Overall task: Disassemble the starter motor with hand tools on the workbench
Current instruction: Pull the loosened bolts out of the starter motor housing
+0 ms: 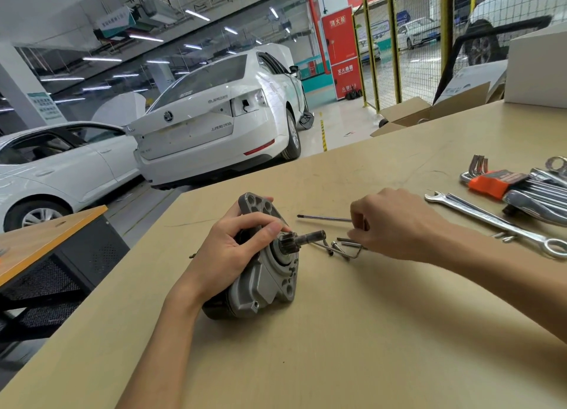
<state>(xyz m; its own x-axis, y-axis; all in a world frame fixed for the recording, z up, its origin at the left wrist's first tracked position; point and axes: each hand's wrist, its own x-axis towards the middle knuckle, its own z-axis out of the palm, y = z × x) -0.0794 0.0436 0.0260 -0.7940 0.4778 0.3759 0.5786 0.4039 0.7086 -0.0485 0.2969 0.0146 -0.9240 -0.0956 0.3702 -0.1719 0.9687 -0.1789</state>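
While the grey cast-metal starter motor (264, 273) lies on its side on the tan wooden worktop (352, 332), near the worktop's left edge and well back from the near edge, the left hand (233, 249) grips it from the left, fingers curled over the top of the housing and the thumb lying toward the toothed pinion gear (283, 245). The motor's flat mounting flange (257, 204) points toward the far edge, and a short dark steel shaft (314, 236) juts from the pinion to the right.

The right hand (395, 224) sits just right of that shaft, low over the worktop, its fingertips pressed together on the end of a long thin steel rod (323, 218) that stretches left toward the flange. Whether the rod is lifted clear of the worktop I cannot tell. Under the same fingers lie a bent L-shaped steel hex key (352, 255) and a couple of small loose bolts (334, 245), just beside the shaft tip.

Toward the right edge of the worktop a long chrome combination wrench (491, 221) lies at a slant, well apart from the motor. Beyond it, closer to the far right corner, sits a set of hex keys in an orange plastic holder (487, 184) against a heap of other chrome wrenches (540, 200). A white box (537, 68) stands at the far right corner.

Past the worktop's far edge a white sedan (221, 114) is parked on the workshop floor.
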